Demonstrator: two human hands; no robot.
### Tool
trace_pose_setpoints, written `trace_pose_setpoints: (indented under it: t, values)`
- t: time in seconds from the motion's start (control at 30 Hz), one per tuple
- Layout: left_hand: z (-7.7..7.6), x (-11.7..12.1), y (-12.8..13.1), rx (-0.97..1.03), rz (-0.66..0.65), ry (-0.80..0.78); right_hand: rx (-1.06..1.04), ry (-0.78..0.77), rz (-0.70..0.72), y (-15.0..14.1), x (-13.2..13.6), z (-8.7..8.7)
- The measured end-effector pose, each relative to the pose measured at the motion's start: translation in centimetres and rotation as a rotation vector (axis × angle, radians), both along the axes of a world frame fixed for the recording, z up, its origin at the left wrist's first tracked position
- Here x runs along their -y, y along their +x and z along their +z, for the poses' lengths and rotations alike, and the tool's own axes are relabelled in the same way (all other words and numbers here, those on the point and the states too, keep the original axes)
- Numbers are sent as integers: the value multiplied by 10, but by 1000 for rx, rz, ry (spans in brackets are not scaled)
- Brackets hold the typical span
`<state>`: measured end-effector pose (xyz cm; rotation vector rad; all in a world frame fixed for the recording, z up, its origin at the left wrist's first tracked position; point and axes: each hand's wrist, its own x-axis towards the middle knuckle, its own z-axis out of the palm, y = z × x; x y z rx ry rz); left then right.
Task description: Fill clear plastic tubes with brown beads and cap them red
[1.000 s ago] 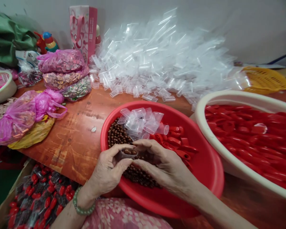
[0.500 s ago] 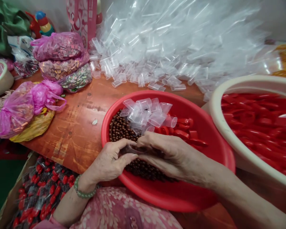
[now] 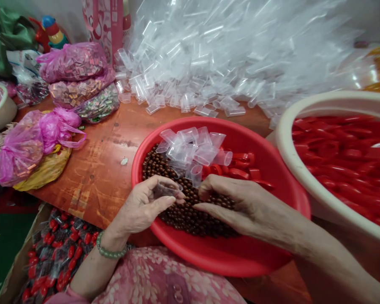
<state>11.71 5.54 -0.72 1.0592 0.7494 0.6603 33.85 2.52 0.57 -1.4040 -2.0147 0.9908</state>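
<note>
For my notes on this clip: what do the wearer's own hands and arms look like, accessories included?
Both the left hand and right hand are ungloved. A green beaded bracelet circles the left wrist; a pink sleeve edges that forearm.

The left hand (image 3: 141, 207) partly hides a clear plastic sleeve (image 3: 166, 188).

On the worktop (image 3: 104, 141), a basin (image 3: 256, 253) of beads (image 3: 196, 219) sat before piled tubes (image 3: 209, 55), with bags (image 3: 74, 63) left and a tub (image 3: 284, 136) right.
</note>
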Motion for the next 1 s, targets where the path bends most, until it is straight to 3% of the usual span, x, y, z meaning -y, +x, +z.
trace_pose_setpoints:
  t: [0.13,0.27,0.5,0.73,0.87,1.0]
  values:
    - [5,5,-4,64,8,132,33,34,-240,34,13,3]
    - [5,6,-2,37,-55,117,189,117,-438,62,29,0]
    - [2,5,14,-60,-120,82,461,6,-324,53,31,-25]
    - [-1,2,18,-132,-105,124,895,57,-384,41,13,-44]
    - [-3,2,18,-112,-90,97,958,8,-371,37,7,-49]
    - [-4,2,16,-50,-86,10,861,98,-362,41,12,-55]
